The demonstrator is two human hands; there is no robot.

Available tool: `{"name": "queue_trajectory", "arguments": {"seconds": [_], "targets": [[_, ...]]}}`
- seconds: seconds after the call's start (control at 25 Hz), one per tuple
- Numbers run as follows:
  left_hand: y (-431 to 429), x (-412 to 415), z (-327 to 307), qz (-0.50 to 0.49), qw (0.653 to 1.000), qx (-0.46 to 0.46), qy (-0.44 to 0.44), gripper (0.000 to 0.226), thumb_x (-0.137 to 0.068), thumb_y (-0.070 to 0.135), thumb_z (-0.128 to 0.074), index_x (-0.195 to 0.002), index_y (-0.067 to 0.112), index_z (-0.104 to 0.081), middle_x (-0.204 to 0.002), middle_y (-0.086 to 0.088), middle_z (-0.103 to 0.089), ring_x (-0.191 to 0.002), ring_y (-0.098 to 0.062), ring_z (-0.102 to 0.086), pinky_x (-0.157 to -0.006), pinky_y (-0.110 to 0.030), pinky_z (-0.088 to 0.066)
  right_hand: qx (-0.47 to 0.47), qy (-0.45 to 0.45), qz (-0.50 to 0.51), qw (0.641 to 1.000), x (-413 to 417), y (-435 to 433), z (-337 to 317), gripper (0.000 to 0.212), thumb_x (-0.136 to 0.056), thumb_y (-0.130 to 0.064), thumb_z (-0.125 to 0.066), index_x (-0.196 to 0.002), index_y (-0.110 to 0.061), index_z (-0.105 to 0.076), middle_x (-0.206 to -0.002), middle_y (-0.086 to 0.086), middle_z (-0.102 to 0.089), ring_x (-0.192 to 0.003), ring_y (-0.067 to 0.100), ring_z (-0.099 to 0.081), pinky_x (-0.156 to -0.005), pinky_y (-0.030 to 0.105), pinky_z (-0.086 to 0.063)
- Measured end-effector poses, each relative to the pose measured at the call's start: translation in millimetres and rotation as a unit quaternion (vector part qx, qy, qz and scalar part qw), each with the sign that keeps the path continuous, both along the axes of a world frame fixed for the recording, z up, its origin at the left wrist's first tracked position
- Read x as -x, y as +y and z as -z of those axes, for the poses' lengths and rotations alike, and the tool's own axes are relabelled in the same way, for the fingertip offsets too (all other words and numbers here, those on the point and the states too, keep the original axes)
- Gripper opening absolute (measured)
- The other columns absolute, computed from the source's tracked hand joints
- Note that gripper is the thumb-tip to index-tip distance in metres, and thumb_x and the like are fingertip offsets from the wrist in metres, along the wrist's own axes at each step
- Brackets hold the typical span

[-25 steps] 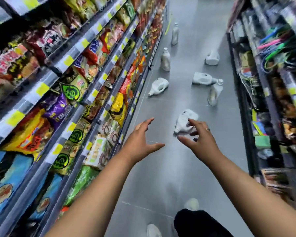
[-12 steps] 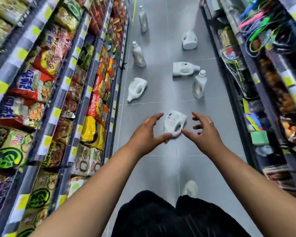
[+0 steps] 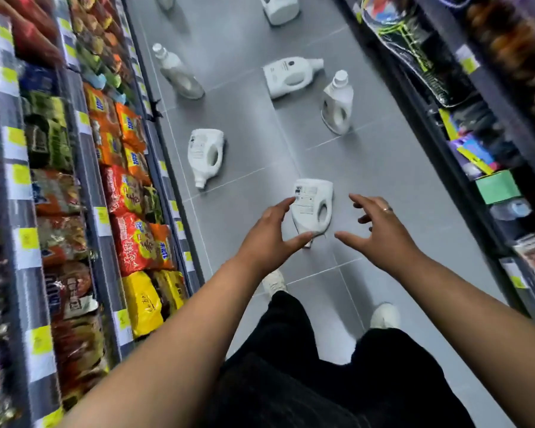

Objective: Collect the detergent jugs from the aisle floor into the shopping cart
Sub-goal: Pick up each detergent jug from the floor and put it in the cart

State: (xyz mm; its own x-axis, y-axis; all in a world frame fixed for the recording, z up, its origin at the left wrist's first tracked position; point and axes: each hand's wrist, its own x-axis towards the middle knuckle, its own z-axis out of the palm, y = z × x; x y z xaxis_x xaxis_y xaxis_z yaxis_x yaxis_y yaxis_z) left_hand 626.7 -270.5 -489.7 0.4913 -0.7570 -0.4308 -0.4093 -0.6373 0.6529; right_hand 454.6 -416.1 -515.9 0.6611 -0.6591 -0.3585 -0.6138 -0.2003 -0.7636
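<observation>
One jug lies flat, neck toward the person.

The floor is plain mid-grey tile crossed by thin pale grout lines, and every detergent jug on it is white, the nearest jug at centre frame carrying a white label with black print and a small barcode, the jug lying to its upper left showing the same black-on-white label. Down the left edge the shelf rails are grey with bright yellow price tags, fronting snack bags in orange, red, yellow and green. At the bottom, the person's trousers are solid black and the shoes off-white.
</observation>
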Motion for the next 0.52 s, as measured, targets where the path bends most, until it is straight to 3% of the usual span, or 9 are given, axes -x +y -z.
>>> {"name": "queue_trajectory", "arguments": {"seconds": [0.28, 0.52], "targets": [[-49, -60, 164, 0.021, 0.999, -0.003, 0.027, 0.080, -0.078, 0.044, -0.076, -0.145, 0.030, -0.034, -0.137, 0.001, -0.048, -0.122, -0.011, -0.049, -0.103, -0.036, -0.044, -0.007, 0.012, 0.038, 0.999, -58, -27, 164, 0.078, -0.074, -0.033, -0.079, -0.141, -0.027, -0.041, -0.128, -0.003, -0.046, -0.097, 0.013, -0.055, -0.085, 0.029, -0.046], [-71, -49, 340, -0.006, 0.999, 0.002, 0.043, 0.074, -0.079, 0.044, -0.075, -0.143, 0.035, -0.039, -0.137, 0.005, -0.047, -0.124, -0.013, -0.049, -0.102, -0.039, -0.045, -0.017, 0.026, 0.006, 1.000, -52, -50, 333, 0.081, -0.073, -0.035, -0.080, -0.142, -0.027, -0.039, -0.126, -0.003, -0.047, -0.097, 0.014, -0.055, -0.084, 0.030, -0.047]]}}
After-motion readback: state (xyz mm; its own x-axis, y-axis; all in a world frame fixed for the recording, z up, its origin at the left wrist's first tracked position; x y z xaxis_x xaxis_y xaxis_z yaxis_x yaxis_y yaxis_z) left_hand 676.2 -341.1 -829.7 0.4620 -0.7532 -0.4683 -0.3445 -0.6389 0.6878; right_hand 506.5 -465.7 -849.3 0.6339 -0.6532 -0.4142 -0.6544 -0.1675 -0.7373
